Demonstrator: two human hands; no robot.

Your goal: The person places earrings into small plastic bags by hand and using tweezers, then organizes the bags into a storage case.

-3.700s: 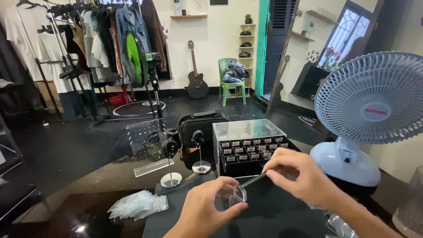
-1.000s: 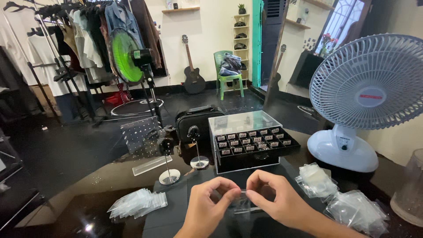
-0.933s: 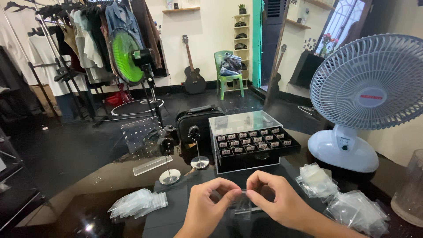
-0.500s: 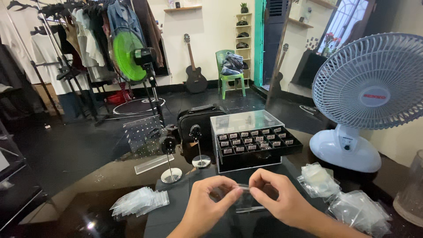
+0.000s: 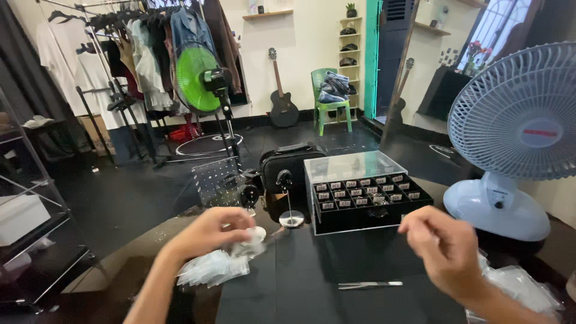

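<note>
My left hand [image 5: 210, 233] reaches out to the left, its fingers curled down onto the top of a pile of small clear plastic bags [image 5: 211, 271] at the edge of the dark table. My right hand [image 5: 441, 249] hovers apart on the right, blurred, with fingers loosely pinched and nothing visible in them. Metal tweezers [image 5: 369, 285] lie flat on the table between the hands, nearer my right. Behind them stands a black compartment box [image 5: 367, 195] holding several small labelled items, its clear lid raised.
A white desk fan [image 5: 513, 144] stands at the right, with more clear bags [image 5: 519, 287] below it. Two small stands on round bases [image 5: 292, 219], a perforated clear panel [image 5: 215, 180] and a black bag [image 5: 288, 171] sit behind. A green fan [image 5: 195, 78] and a clothes rack stand farther back.
Both hands were together at the middle holding a small clear bag. They have parted: the left went left to the bag pile, the right drew back to the right. The tweezers stay on the table.
</note>
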